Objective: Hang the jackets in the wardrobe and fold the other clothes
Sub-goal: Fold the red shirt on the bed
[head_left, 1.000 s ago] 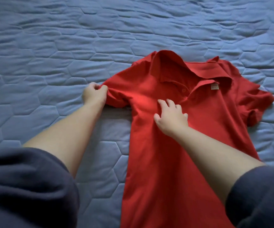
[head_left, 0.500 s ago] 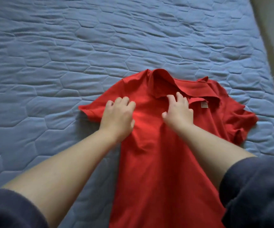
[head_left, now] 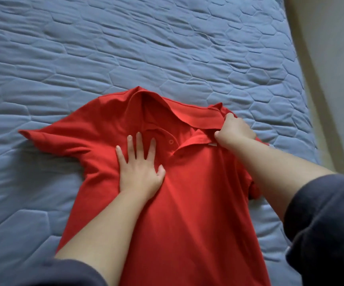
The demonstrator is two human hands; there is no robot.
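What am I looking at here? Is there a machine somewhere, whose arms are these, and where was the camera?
There is no machine here. A person works with two bare hands, and all the pictures come from one wide-angle camera worn on that person's head, looking forward and down. That is why the arms reach in from the bottom edge, with dark sleeves pushed up.

The surface is a blue quilted bed cover. On it lies a red polo shirt, front side up and spread out for folding.

The left hand lies flat on the chest of the shirt, fingers spread, pressing the cloth down. The right hand has its fingers curled round the cloth at the right end of the collar. Nothing else is held.
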